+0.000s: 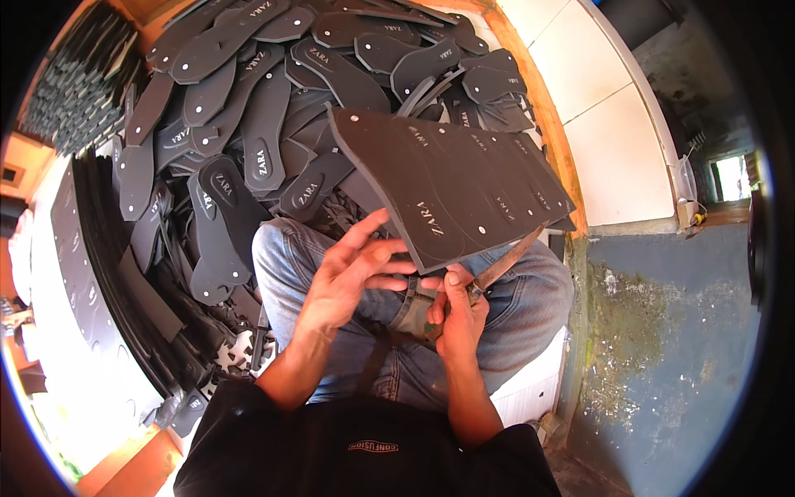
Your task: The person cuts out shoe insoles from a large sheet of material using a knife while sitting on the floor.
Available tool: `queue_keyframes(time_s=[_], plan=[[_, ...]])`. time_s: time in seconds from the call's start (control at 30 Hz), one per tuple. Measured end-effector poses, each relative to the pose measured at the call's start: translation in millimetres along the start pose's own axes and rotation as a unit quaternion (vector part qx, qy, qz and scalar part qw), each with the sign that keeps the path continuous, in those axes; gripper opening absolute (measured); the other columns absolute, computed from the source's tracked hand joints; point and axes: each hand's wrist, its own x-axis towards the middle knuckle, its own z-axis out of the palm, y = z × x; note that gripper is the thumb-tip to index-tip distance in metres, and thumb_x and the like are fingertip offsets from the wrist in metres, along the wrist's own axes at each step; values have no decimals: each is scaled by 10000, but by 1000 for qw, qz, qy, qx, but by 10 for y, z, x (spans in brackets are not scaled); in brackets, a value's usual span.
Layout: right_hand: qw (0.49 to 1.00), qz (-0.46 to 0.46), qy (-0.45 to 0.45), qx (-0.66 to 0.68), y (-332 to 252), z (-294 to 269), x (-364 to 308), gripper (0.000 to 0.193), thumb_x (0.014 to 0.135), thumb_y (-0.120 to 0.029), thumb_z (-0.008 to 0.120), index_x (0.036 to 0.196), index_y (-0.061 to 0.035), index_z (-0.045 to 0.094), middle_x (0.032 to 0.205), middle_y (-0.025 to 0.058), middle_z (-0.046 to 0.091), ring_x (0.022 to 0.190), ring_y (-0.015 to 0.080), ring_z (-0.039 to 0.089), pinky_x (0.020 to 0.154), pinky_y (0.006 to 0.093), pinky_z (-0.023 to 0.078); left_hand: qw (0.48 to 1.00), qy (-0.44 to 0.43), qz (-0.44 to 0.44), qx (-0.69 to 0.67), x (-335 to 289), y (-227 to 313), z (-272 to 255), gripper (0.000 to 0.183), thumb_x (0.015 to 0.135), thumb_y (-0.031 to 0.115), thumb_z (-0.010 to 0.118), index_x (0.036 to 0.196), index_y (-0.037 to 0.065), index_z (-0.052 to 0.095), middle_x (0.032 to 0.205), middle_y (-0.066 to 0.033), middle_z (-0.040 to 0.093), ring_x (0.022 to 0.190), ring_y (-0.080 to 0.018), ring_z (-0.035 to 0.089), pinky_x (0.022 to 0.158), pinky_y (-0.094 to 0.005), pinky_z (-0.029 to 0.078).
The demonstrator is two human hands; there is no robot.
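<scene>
A dark grey foam sheet with several sole outlines pressed into it lies tilted over my right knee. My left hand is at its near left corner, fingers spread; the fingertips are at the sheet's edge, and I cannot tell whether they touch it. In my right hand is a knife, its handle mostly covered by my fingers. The worn blade points up and to the right, along the sheet's lower edge. Both hands are above my lap.
Beyond my knees is a heap of cut grey soles. On the left, large foam sheets stand stacked, with a pile of dark strips behind. A wooden edge and a stained blue wall are on the right.
</scene>
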Motion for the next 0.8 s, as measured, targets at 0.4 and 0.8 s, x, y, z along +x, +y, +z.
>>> queue_keyframes(time_s=[0.4,0.8], plan=[[993,14,-112,-34,107,-163,-319,195,913,-147,547,1019,16,560,669,105,573,460,99,433,449,246,372,992,13,-35,-117,258,-20,79,348,870,178,573,1140,-36,522,1049,-108,628,896,-186,639,766,-302,528],[947,103,-138,-272,297,-735,-361,183,856,-67,582,1016,19,557,610,0,492,502,66,461,464,223,366,966,91,-160,-183,-221,-889,-178,418,893,212,545,1252,28,437,1130,-97,580,949,-191,623,781,-339,537]])
